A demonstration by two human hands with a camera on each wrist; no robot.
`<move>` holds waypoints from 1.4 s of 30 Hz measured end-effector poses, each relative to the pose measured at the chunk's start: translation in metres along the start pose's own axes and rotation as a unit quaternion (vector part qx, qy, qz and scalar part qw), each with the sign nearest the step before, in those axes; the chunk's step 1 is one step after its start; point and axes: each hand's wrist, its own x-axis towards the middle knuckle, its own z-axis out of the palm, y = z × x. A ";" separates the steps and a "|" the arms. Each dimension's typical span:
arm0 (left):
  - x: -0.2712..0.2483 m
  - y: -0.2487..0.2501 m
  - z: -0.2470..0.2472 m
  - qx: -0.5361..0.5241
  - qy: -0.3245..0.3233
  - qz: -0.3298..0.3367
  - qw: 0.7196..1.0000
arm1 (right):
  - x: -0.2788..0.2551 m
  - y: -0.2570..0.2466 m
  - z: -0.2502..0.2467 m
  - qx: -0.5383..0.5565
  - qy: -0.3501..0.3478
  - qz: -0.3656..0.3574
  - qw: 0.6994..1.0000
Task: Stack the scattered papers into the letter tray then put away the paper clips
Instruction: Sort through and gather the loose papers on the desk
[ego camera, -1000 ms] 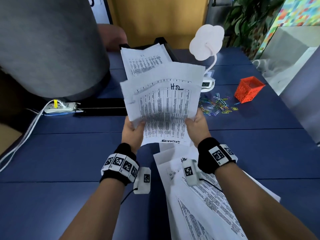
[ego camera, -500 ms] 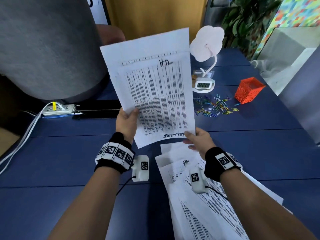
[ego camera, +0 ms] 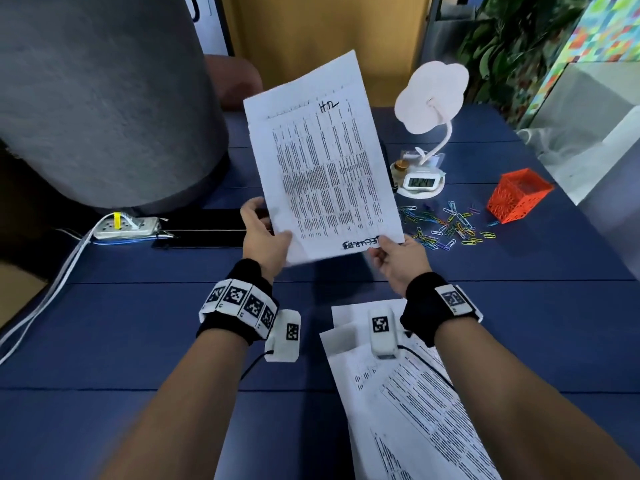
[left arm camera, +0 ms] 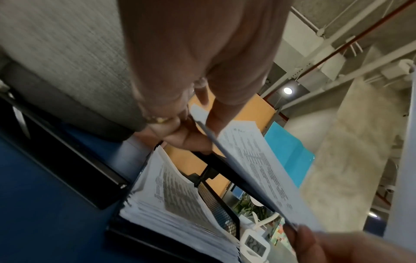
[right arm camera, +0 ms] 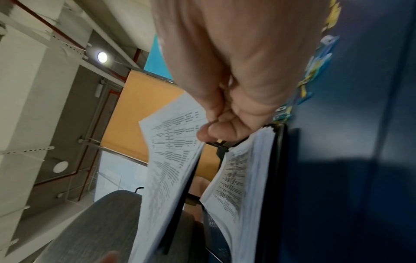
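Left hand: the left hand pinches the lower left edge of the sheets; the left wrist view shows the thumb over the printed face and fingers behind
Sheets: a thin bundle of printed pages with handwriting at top and bottom, held tilted in the air above the table; well clear of the grey panel at left and the lamp at right
Right hand: the right hand pinches the lower right corner, thumb on top
Tray: hidden behind the sheets from the head; both wrist views show the black tray under them, already holding a thick stack
Loose papers: more papers lie fanned on the table near the right forearm
Clips: coloured clips lie scattered right of the sheets, beside a red basket; bare table lies between them and the papers
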 end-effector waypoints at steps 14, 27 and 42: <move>0.062 0.028 0.004 0.216 -0.021 0.035 0.976 | 0.064 -0.053 0.059 -0.038 0.025 -0.072 0.996; 0.079 0.025 0.022 0.337 0.024 0.072 0.939 | 0.091 -0.063 0.063 -0.267 0.081 -0.144 0.949; 0.046 0.016 0.023 0.506 -0.014 0.078 0.859 | 0.064 -0.073 0.022 -0.432 0.093 -0.236 0.866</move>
